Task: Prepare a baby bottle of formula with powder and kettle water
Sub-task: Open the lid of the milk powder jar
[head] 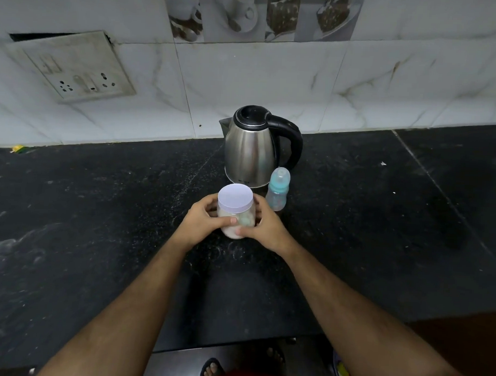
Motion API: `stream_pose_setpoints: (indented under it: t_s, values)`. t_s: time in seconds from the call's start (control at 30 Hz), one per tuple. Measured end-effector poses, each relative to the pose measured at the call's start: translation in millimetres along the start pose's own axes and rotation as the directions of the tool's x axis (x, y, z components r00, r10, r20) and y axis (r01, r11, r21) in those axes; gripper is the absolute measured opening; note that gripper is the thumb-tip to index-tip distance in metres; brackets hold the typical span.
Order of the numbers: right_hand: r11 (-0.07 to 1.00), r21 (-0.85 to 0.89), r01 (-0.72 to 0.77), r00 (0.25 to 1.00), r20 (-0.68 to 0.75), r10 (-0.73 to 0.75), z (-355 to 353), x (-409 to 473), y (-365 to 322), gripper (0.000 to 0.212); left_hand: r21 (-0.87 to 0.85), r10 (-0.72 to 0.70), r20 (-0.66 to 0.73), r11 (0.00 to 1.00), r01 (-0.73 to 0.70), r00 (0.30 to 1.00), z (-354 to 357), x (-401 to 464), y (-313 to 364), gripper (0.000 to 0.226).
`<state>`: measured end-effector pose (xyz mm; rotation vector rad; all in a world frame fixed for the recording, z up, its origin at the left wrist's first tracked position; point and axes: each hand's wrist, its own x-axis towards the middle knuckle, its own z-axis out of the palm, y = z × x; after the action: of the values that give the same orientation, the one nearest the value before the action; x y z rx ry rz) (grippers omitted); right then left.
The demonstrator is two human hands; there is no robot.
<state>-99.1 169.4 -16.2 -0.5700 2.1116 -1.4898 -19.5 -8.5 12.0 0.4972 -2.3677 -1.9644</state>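
1. Nearest the camera, two bare forearms reach forward over the front edge of a dark stone counter (100,210). A sandalled foot (211,369) shows on the floor below that edge.
2. The left hand (199,222) grasps the left side of a clear plastic jar (236,215). Its thumb lies across the jar's front, and its fingers curl round the far left side.
3. The right hand (268,226) grasps the right side of the same jar. Its thumb meets the jar low at the front, just beside the left thumb, and its fingers wrap the far right side below the lid.
4. The jar stands between the two hands, enclosed on both flanks. It holds pale powder, and a white lid (235,200) sits on top, clear of both hands.
5. Just beyond and to the right of the jar stands a baby bottle (277,191), upright, with a teal collar and a clear cap. No hand touches it.
6. Behind the bottle and the jar stands a steel kettle (251,154), lid shut, its black handle to the right.
7. Farthest back is a tiled wall (245,83) with a switch and socket plate (74,66) at upper left.
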Motion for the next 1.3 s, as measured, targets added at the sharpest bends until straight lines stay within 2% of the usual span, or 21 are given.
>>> stream_pose_setpoints:
  t_s: [0.13, 0.27, 0.4, 0.5, 0.6, 0.67, 0.73, 0.83, 1.0, 1.3]
  values:
    - [0.997, 0.073, 0.001, 1.000, 0.013, -0.002, 2.6, -24.5, -4.9, 0.091, -0.068, 0.008, 0.021, 0.998, -0.007, 1.000, -5.1, -24.4, 10.6, 0.055]
    - [0.980, 0.197, 0.014, 0.995, 0.097, -0.033, 8.7, -41.2, -14.8, 0.096, -0.120, 0.043, 0.043, 0.992, -0.037, 0.998, -8.2, -42.0, 24.5, 0.045]
    - [0.963, 0.270, 0.013, 0.996, 0.084, -0.037, 14.8, -50.3, -29.4, 0.091, -0.085, 0.074, 0.052, 0.994, -0.070, 0.996, -9.5, -48.9, 38.5, 0.042]
    - [0.953, 0.303, 0.013, 0.994, 0.098, -0.045, 15.8, -55.5, -44.0, 0.090, -0.096, 0.109, 0.032, 0.990, -0.106, 0.993, -18.8, -45.2, 58.0, 0.061]
    - [0.954, 0.301, 0.011, 0.978, 0.195, -0.073, 16.3, -58.1, -60.9, 0.081, -0.067, 0.137, 0.114, 0.989, -0.130, 0.984, -30.4, -36.9, 79.1, 0.080]
    - [0.952, 0.305, 0.009, 0.964, 0.249, -0.089, 16.8, -58.1, -70.6, 0.081, -0.026, 0.121, 0.193, 0.993, -0.118, 0.974, -33.0, -33.7, 94.2, 0.070]
    - [0.941, 0.339, 0.000, 0.959, 0.266, -0.096, 17.0, -58.1, -77.5, 0.087, -0.037, 0.113, 0.202, 0.994, -0.107, 0.973, -31.0, -31.2, 105.3, 0.056]
    - [0.923, 0.384, 0.007, 0.967, 0.232, -0.104, 21.6, -57.9, -82.8, 0.082, -0.063, 0.120, 0.158, 0.992, -0.111, 0.980, -24.7, -28.2, 110.3, 0.051]
    - [0.925, 0.378, 0.031, 0.995, 0.076, -0.065, 32.6, -57.2, -79.7, 0.080, -0.031, 0.122, 0.137, 0.992, -0.119, 0.983, -17.1, -24.4, 108.4, 0.039]
    - [0.975, 0.211, 0.070, 0.993, -0.109, -0.048, 35.2, -59.9, -84.5, 0.080, -0.060, 0.187, 0.077, 0.981, -0.182, 0.979, -10.0, -32.0, 112.3, 0.032]
